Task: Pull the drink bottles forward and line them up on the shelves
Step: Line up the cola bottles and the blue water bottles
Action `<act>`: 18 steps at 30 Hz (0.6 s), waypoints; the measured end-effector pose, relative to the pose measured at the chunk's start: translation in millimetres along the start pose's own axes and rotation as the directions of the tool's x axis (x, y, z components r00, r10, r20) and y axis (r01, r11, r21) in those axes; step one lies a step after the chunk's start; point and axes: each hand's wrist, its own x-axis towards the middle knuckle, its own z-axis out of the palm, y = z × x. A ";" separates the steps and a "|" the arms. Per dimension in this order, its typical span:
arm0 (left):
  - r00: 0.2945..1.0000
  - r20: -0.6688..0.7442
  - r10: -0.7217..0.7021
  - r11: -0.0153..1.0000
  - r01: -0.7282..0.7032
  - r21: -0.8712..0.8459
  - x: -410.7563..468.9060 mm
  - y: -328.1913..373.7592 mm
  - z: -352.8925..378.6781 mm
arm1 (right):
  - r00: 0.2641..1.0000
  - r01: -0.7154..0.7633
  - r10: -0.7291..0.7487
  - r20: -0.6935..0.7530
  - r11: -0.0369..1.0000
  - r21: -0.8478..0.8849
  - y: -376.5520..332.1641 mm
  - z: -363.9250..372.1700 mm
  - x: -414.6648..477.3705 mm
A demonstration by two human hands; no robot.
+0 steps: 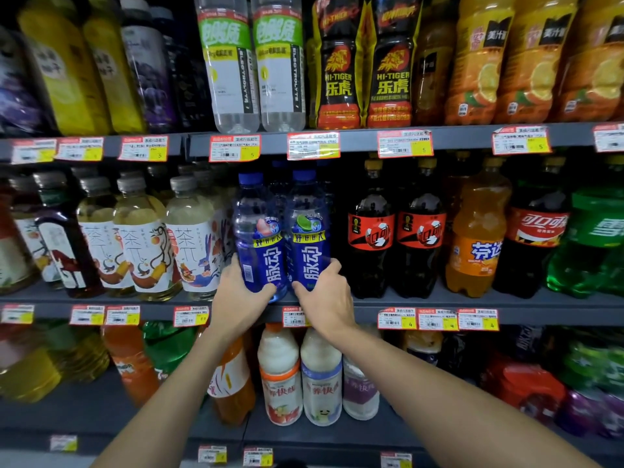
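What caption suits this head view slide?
Left hand holds the left blue bottle, right hand the right blue bottle, on the middle shelf.

Three shelves lie one above another. At the front edge of the middle shelf (439, 304), the left sports-drink bottle (258, 244) and the right sports-drink bottle (309, 244) stand upright, close side by side. The left grip (236, 298) wraps the base of the first, the right grip (329, 298) the base of the second. More bottles stand behind the pair. Tea bottles (145, 244) line up just to the left, cola bottles (371, 238) just to the right. On the upper shelf (354, 136), electrolyte bottles (229, 69) stand directly above the pair, with Hi-Tiger bottles (337, 79) to their right. On the lower shelf (135, 410), milk-drink bottles (282, 376) stand beneath the pair. Price tags (234, 148) hang along the shelves' front edges.
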 end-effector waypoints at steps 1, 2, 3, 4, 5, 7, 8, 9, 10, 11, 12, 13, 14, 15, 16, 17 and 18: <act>0.999 -0.049 -0.010 1.000 0.010 -0.011 -3.7 0.5 4.5 | 1.000 0.003 -0.003 -0.002 1.000 -0.007 0.0 0.7 -0.1; 0.995 -0.093 -0.040 0.999 0.039 -0.012 -7.5 1.2 8.9 | 1.000 0.006 -0.006 0.001 1.000 -0.008 0.2 1.5 0.4; 0.989 -0.131 -0.064 0.998 0.066 0.011 -10.7 1.4 12.9 | 1.000 0.007 -0.007 0.009 1.000 -0.006 0.5 2.1 1.6; 0.984 -0.163 -0.067 0.995 0.078 0.065 -13.3 1.3 16.1 | 1.000 0.007 -0.007 0.026 1.000 -0.008 1.1 2.5 2.9; 0.982 -0.184 -0.051 0.990 0.074 0.121 -14.3 0.3 17.8 | 0.999 0.011 -0.010 0.052 1.000 -0.017 1.8 2.7 4.1; 0.984 -0.178 -0.015 0.986 0.044 0.159 -10.9 -1.7 17.0 | 0.994 0.025 -0.022 0.105 0.999 -0.025 4.7 3.3 6.3; 0.987 -0.158 -0.006 0.989 0.030 0.146 -7.6 -3.0 15.1 | 0.993 0.029 -0.026 0.115 0.999 -0.021 6.1 3.1 7.4; 0.992 -0.127 -0.005 0.992 0.021 0.126 -3.6 -5.2 12.5 | 0.993 0.029 -0.028 0.117 0.999 -0.012 7.1 2.3 8.8; 0.996 -0.087 -0.007 0.994 0.017 0.106 0.1 -7.5 9.7 | 0.993 0.024 -0.024 0.117 1.000 -0.001 7.9 1.4 10.4; 0.999 -0.042 -0.012 0.996 0.015 0.091 3.8 -10.0 6.8 | 0.993 0.019 -0.020 0.117 1.000 0.012 8.6 0.4 11.8; 1.000 0.005 -0.016 0.996 0.016 0.083 7.3 -12.0 3.9 | 0.993 0.012 -0.015 0.116 1.000 0.024 9.2 -0.4 12.9; 0.999 0.047 -0.018 0.997 0.014 0.079 9.9 -13.9 1.1 | 0.994 0.008 -0.011 0.111 0.999 0.035 9.9 -0.8 13.4; 0.997 0.079 -0.017 0.996 0.010 0.087 11.8 -15.4 -1.6 | 0.994 0.007 -0.011 0.106 0.999 0.044 10.8 -1.0 13.3; 0.995 0.101 -0.009 0.993 -0.003 0.114 12.8 -16.8 -3.8 | 0.995 0.009 -0.014 0.102 0.999 0.051 11.8 -0.7 12.5; 0.993 0.116 0.001 0.987 -0.020 0.161 13.6 -17.4 -5.4 | 0.995 0.012 -0.018 0.099 0.998 0.055 12.8 -0.4 11.4; 0.992 0.128 0.010 0.978 -0.037 0.206 14.5 -17.8 -6.3 | 0.995 0.019 -0.024 0.101 0.998 0.054 13.9 -1.2 11.2; 0.991 0.137 0.009 0.971 -0.041 0.236 15.5 -18.1 -6.2 | 0.993 0.027 -0.032 0.111 0.999 0.047 15.2 -2.8 11.5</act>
